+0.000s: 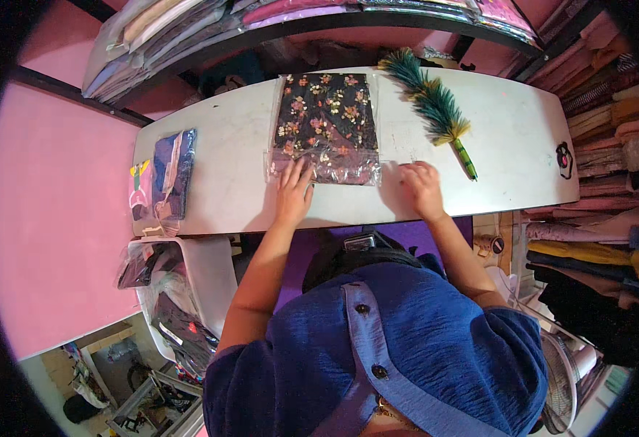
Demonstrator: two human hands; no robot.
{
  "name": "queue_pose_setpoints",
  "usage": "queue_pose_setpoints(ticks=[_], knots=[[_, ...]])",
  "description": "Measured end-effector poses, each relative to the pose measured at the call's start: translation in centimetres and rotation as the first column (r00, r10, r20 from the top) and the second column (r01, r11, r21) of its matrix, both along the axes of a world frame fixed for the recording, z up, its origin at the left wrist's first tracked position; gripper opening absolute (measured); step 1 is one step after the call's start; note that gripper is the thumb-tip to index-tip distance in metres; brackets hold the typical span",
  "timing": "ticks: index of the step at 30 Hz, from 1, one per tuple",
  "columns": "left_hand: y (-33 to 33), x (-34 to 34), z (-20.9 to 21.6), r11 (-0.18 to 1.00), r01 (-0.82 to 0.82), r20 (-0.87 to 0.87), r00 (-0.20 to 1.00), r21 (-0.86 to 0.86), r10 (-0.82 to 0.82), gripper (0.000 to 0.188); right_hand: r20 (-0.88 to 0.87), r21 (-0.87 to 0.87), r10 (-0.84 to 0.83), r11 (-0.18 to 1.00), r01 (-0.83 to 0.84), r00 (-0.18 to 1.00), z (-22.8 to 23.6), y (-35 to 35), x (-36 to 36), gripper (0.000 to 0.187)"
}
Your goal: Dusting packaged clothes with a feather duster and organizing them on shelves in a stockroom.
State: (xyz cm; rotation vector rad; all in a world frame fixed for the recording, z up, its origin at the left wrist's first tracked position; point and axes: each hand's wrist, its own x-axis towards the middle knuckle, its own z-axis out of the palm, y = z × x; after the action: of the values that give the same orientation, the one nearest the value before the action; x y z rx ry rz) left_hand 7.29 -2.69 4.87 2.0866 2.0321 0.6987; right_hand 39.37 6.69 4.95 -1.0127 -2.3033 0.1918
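The left hand (292, 191) lies flat, fingers spread, on the near edge of the clear-wrapped packet of dark floral fabric (326, 124), pressing the wrapper down rather than gripping it; the palm-down pose seems meant to keep the slippery plastic from sliding on the worktop (509, 131). The right hand (423, 188) rests just to the right of that packet, on bare worktop, its fingers loosely curled and touching the surface; it holds nothing that I can make out, and seems placed there to steady or smooth near the packet's right edge. The two hands are apart, one on the packet and one beside it. The packet itself lies flat, squared to the worktop's near edge and roughly in the middle of it, within easy reach of both arms. Further right of the packet, beyond the right hand, a green feather duster (433, 102) lies at a slant, its handle pointing toward the near edge, set aside but reachable. Far to the right of the packet a small dark object (564, 158) sits near the worktop's end; its kind is too small to tell. Well to the left of the packet, at the worktop's other end, a second wrapped bundle of bluish fabric (170, 175) lies apart. Behind the packet, shelves (188, 36) carry stacked wrapped cloth.
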Motion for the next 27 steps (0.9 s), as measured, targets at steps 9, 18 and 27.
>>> queue_pose_setpoints(ticks=[9,18,27], knots=[[-0.7,-4.3,-2.1,0.960,-0.131,-0.286,0.956,-0.245,0.058,0.066,0.074,-0.027,0.250,0.968,-0.248,0.966,-1.5,-1.0,-6.0,0.048],[-0.4,-5.4,-1.4,0.962,-0.103,-0.242,0.969,-0.254,0.039,0.059,0.158,0.017,0.174,0.984,-0.179,0.972,-3.4,-0.5,-6.1,0.034],[-1.6,-5.1,-1.3,0.985,-0.110,-0.176,0.981,-0.136,0.086,0.064,0.201,-0.113,0.207,0.976,-0.187,0.957,-2.6,0.0,-5.8,0.033]])
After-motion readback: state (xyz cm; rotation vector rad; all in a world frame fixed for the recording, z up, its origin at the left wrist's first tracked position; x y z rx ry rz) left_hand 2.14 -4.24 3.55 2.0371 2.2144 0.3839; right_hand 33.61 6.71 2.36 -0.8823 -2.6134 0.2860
